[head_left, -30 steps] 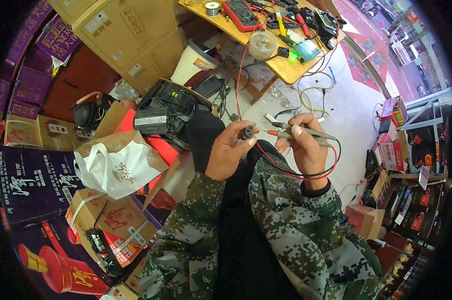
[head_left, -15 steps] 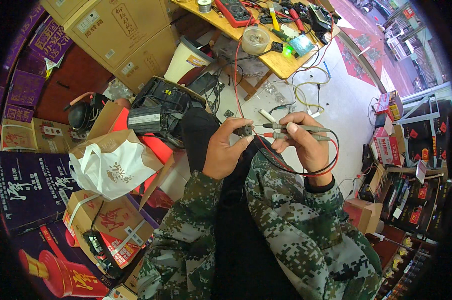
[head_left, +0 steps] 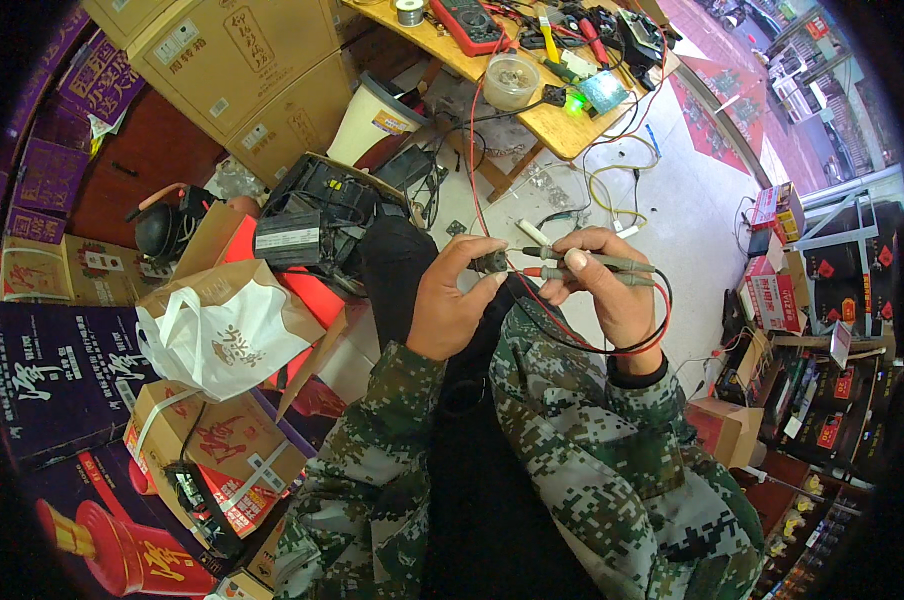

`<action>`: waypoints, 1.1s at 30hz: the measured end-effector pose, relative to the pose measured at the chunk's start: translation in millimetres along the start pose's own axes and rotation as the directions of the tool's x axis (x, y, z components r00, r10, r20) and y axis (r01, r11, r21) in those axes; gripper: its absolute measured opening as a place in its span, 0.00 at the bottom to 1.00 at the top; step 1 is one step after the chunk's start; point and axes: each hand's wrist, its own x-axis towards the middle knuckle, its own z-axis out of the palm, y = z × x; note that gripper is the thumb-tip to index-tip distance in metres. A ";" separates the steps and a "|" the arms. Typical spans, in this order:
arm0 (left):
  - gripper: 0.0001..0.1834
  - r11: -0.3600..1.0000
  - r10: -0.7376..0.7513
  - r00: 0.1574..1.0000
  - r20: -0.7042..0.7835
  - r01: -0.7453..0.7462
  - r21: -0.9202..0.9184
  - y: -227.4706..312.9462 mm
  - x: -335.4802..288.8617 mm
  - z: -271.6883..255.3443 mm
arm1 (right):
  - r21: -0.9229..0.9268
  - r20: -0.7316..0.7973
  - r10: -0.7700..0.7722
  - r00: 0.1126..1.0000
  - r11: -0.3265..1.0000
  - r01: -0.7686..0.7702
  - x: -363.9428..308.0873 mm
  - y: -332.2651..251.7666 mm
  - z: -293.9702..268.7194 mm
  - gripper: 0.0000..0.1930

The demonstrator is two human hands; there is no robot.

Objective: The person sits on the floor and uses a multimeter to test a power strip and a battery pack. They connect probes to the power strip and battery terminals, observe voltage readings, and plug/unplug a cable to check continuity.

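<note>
Between the thumb and fingers of my left hand (head_left: pixel 445 297) is a small black connector (head_left: pixel 489 262), its face turned toward my right hand. My right hand (head_left: pixel 612 290) grips two grey multimeter probes (head_left: pixel 620 273) side by side, one with a black collar and one with a red. Their tips point left at the connector; whether they touch it is too small to tell. A red and a black lead loop from the probes below my right hand. The red multimeter (head_left: pixel 469 24) lies on the wooden table, with a red lead running down from it.
The wooden table (head_left: pixel 562 125) holds a clear round tub (head_left: pixel 510 82), a solder spool (head_left: pixel 410 11) and several tools. Left of my knee sits an open carton of black electronic parts (head_left: pixel 322 215). Cartons and a white bag (head_left: pixel 227 335) stand at left, shelves at right.
My right hand has shifted slightly left with the probes, bringing them closer to the connector. My left hand stays almost in place.
</note>
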 end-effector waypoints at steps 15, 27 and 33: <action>0.21 0.963 0.061 0.997 0.048 -0.072 0.260 13.9 1.8 -2.9 | -0.096 0.031 0.034 0.999 0.995 -0.031 2.6 -1.1 2.2 0.14; 0.22 0.947 0.056 0.986 0.155 -0.101 0.304 10.8 4.3 -4.4 | -0.047 -0.007 0.128 0.992 0.991 -0.129 6.9 4.3 0.2 0.12; 0.23 0.961 0.027 0.988 0.153 -0.068 0.268 12.0 2.2 -3.7 | -0.030 -0.006 0.103 0.995 0.994 -0.103 8.3 6.8 1.9 0.12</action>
